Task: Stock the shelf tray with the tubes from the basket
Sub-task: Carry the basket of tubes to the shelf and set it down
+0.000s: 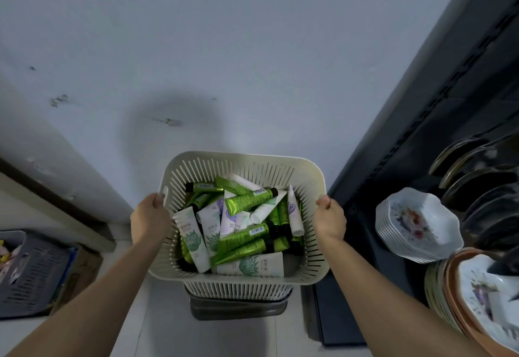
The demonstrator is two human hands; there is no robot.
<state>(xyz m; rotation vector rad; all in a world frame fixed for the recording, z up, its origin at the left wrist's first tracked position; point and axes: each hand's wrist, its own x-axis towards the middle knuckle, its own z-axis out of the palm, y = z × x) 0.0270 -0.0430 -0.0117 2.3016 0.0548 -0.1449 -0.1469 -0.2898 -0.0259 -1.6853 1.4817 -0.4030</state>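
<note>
while both hands grip its side rims, left hand (150,213) and right hand (330,217), the basket (241,164) sits mid-frame, heaped with light, probably slippery tubes (238,224); grasp their bodies.

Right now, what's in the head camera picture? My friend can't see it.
The left hand and right hand grip the rim of a cream basket piled with green and white tubes. Stacked bowls sit on the right.
</note>
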